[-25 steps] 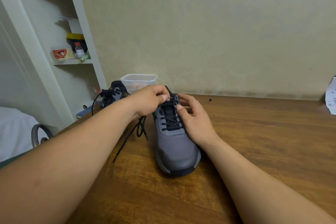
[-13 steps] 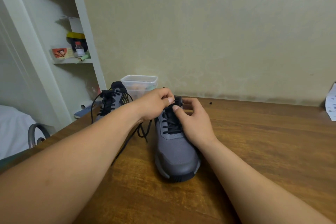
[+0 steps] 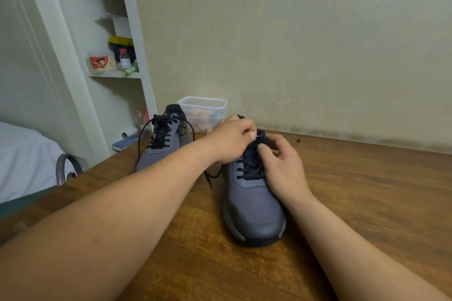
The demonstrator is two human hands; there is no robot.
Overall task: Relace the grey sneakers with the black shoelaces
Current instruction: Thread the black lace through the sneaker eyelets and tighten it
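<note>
- The near sneaker (image 3: pixel 254 203) stands on the table (image 3: pixel 367 190), toe toward the person. The second sneaker (image 3: pixel 166 139) sits behind it, to its left.
- At its top eyelets the left hand (image 3: pixel 230 142) pinches the black shoelace (image 3: pixel 252 166) tip, fingers tightly curled. The tip could slip and miss the eyelet.
- The right hand (image 3: pixel 281 161) curls round its collar. A slackened hold would likely let it slide.
- The loose end trailing on its left may pull back through if tugged unevenly.

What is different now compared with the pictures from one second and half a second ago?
The left hand drew the black shoelace up: its loose tail beside the near sneaker looks shorter. The view shifted, showing more of the far sneaker. Unchanged: left hand pinches the lace tip, right hand holds the near sneaker.
</note>
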